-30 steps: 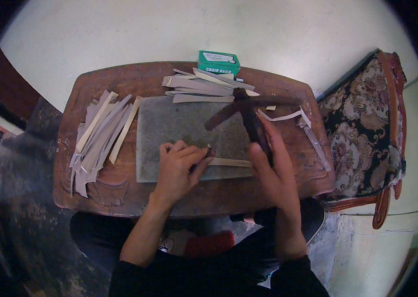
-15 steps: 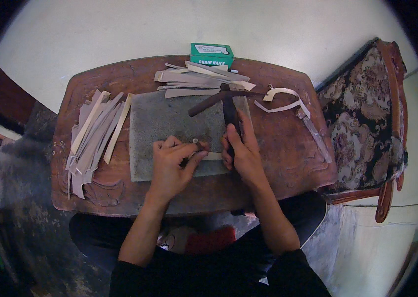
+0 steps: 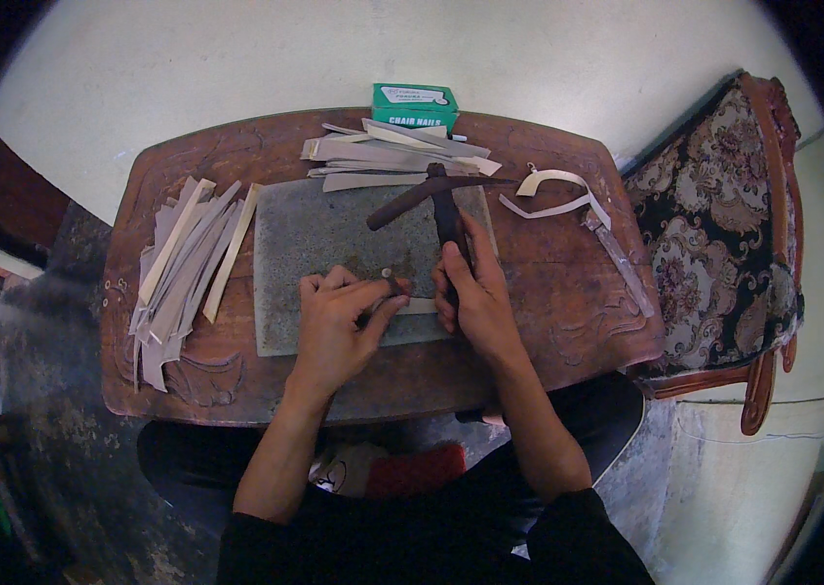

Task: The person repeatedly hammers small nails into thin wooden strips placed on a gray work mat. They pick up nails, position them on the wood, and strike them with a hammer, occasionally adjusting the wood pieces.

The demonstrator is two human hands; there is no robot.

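Note:
My right hand (image 3: 475,297) is wrapped round the dark handle of a hammer (image 3: 444,210). Its head, one end blunt and the other tapering to a point, is raised above a grey slab (image 3: 285,229). On the slab, the fingers of my left hand (image 3: 334,317) pinch a small upright tool, perhaps a punch, whose pale round top (image 3: 387,274) shows over the fingertips. Most of its body is hidden by the fingers. A pale strip (image 3: 419,305) lies on the slab beside the left fingertips, running toward my right hand.
The slab rests on a carved wooden table (image 3: 568,273). A pile of grey and cream strips (image 3: 183,273) lies at left, another pile (image 3: 383,156) behind the slab. A green box (image 3: 415,105) stands at the back. A curled strip (image 3: 568,180) lies right, near a patterned chair (image 3: 700,224).
The hammer head has tipped slightly to the left. My left hand keeps its pinch in nearly the same place.

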